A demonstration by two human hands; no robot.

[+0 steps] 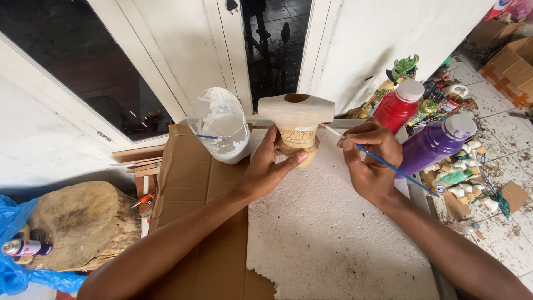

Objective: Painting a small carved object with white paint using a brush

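Note:
My left hand [269, 166] grips the carved lower part of a pale wooden figure [297, 119] with a wide, hollowed top, holding it upright above a white foam board [327, 233]. My right hand [371, 158] holds a thin blue paintbrush [388, 164], its white tip touching the right side of the figure. A clear plastic jar of white paint [220, 126] stands just left of the figure, with another blue brush resting in it.
Brown cardboard [194, 222] lies under the board. A red paint bottle [397, 106] and a purple one [433, 143] stand at the right, among small bottles and clutter on the tiled floor. A wooden stump [83, 222] and spray can [25, 247] sit left. White doors stand behind.

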